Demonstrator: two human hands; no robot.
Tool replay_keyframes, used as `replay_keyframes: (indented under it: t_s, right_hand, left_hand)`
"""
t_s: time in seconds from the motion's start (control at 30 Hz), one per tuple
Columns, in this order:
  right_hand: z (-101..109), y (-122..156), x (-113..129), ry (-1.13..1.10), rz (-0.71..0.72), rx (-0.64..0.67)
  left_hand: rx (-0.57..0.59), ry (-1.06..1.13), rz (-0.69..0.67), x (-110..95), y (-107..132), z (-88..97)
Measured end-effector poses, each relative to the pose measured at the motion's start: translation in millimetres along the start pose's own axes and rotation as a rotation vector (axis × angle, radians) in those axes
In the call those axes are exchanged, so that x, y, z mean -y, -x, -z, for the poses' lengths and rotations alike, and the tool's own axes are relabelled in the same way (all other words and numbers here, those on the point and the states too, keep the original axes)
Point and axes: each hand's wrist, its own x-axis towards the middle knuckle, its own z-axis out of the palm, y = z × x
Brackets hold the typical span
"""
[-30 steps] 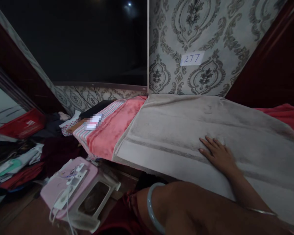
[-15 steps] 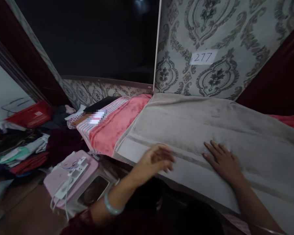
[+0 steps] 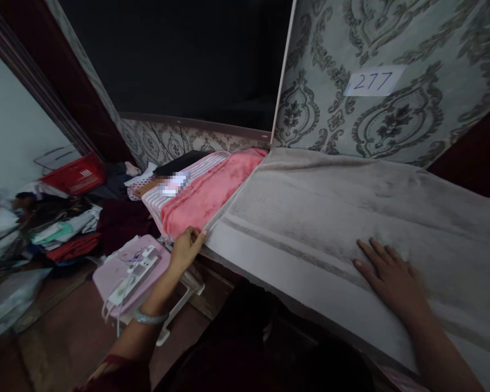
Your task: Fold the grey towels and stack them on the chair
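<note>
A wide grey towel [image 3: 310, 228] with darker bands lies spread over a raised surface, next to a pink fleece blanket [image 3: 206, 190]. My left hand [image 3: 187, 249] is at the towel's near corner, its fingers curled on the edge where the towel meets the blanket. A pale bangle circles that wrist. My right hand [image 3: 390, 275] rests flat on the grey towel, fingers spread and nothing in it. A striped cloth [image 3: 159, 204] lies beyond the blanket, with a blurred patch on it.
Below my left arm, a pink stool [image 3: 116, 277] carries a white power strip [image 3: 133, 277] and cables. Folded clothes [image 3: 61, 234] and a red basket [image 3: 75, 175] sit at left. Ahead are a dark screen [image 3: 188, 54] and patterned wallpaper with a "277" label [image 3: 373, 80].
My left hand has moved from low in view, over the towel's near edge, to its corner. My right hand stays on the towel. The view has shifted, so the scene sits further right.
</note>
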Motion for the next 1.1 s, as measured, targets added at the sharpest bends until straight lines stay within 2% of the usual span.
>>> replay_keyframes:
  t_s: [0.13,0.23,0.37,0.53,0.67,0.77,0.83,0.9,1.0,1.1]
  right_hand:
    - [-3.3,0.0,-2.6,0.003,0.008,-0.015]
    - [-4.1,0.4,-3.0,-0.003,0.010,-0.019]
    - [-1.3,1.1,-0.5,-0.004,0.001,-0.009]
    - [1.6,0.9,1.9,0.010,-0.005,0.007]
    - [0.8,0.7,0.8,0.001,-0.008,-0.005]
    - [0.1,0.5,-0.1,-0.002,-0.005,-0.005]
    - [-0.1,0.6,-0.5,-0.004,-0.006,0.000]
    - [-0.5,0.8,-0.9,-0.006,-0.007,-0.003]
    - [-2.0,0.9,-2.1,-0.007,0.002,-0.020]
    - [-3.7,0.9,-3.5,-0.005,0.006,-0.023]
  left_hand:
    - [0.181,0.263,0.153,-0.6,-1.4,-10.6]
    - [0.232,0.396,0.209,-2.5,-1.8,-17.3]
    - [0.161,0.425,0.168,0.8,0.6,-25.8]
    - [0.035,0.299,0.093,6.8,4.5,-32.8]
    - [-0.024,0.221,0.029,5.8,2.5,-35.1]
    - [-0.018,0.256,0.058,5.0,0.5,-36.3]
    - [0.063,0.335,0.123,5.3,0.1,-34.9]
    - [0.193,0.425,0.170,6.3,0.3,-30.3]
    - [0.388,0.540,0.163,9.1,0.2,-18.4]
    - [0.498,0.626,0.177,12.0,-0.9,-9.3]
